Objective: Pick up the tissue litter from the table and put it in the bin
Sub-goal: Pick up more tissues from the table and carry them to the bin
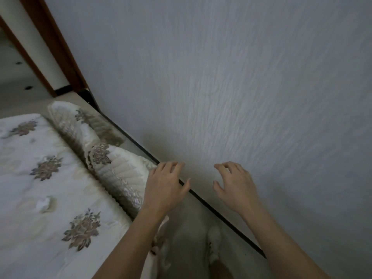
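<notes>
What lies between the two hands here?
In the head view, only bare textured wall shows between the left hand and right hand; the dark skirting strip runs just below.

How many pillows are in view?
2. The near pillow lies at the edge of the bed, just left of the left hand; the far pillow lies beyond it. Others may be out of frame.
</notes>
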